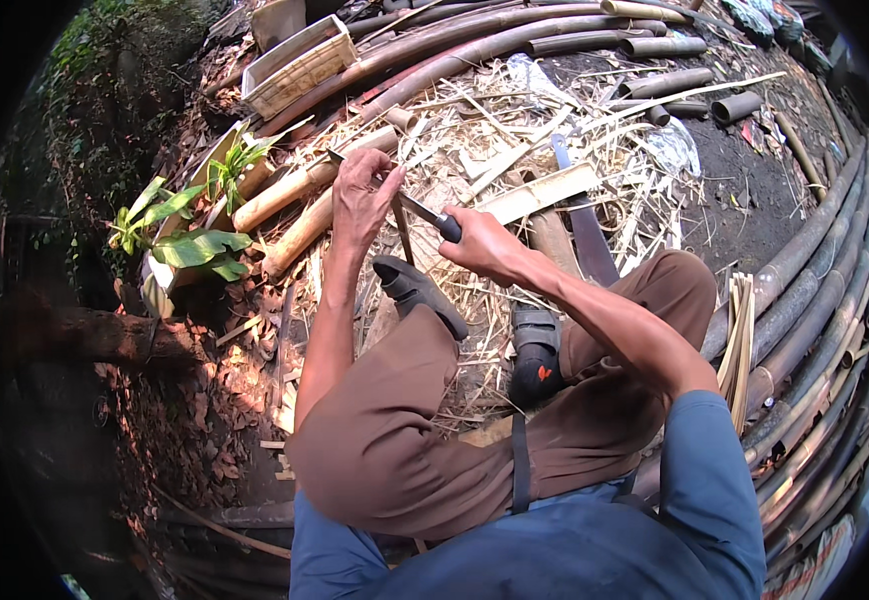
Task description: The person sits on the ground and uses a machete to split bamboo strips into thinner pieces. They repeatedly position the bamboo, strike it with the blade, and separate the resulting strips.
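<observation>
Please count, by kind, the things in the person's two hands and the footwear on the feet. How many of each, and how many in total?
Knife, its dark handle in the grip of the right hand: 1
Thin bamboo strip, held by the left hand: 1
Dark sandals, one and the other: 2
Total: 4

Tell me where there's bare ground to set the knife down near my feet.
Bare dark soil lies to your upper right, bordered by the short bamboo tubes and the long poles. The leaf-littered ground left of your left knee is fairly open. Ahead of your left hand and right hand, shavings and split pieces crowd everything.
</observation>
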Motion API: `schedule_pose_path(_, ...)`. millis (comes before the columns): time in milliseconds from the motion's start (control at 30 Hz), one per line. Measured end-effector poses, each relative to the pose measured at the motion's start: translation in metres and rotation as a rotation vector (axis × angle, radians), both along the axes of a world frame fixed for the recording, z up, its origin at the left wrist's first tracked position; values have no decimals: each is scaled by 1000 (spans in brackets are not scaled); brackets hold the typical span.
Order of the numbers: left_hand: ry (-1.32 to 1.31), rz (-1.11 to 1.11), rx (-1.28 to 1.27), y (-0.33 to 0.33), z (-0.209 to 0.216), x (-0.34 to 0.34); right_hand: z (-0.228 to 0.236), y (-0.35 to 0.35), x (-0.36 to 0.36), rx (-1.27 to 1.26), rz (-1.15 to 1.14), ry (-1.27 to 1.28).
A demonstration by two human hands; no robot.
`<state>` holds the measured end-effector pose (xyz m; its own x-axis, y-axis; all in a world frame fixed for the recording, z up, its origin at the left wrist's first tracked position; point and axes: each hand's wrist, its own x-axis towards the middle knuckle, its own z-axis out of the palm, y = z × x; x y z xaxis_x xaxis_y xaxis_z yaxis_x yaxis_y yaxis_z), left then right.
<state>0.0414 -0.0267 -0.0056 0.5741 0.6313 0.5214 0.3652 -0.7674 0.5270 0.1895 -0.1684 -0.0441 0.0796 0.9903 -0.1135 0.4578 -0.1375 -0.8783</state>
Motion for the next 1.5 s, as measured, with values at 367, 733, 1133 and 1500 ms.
schedule_pose_path(367,134,-55,53,27,-10,45,-23,17,37,-87,-2,91)
schedule_pose_path(733,252,44,91,28,-14,39,-32,19,32,-85,24,139)
schedule_pose_path(1133,130,-43,-155,11,-10,38,-68,9,16,-124,35,189)
schedule_pose_path(1500,0,-127,-373,20,-8,37,-87,20,10,27,-31,-53)
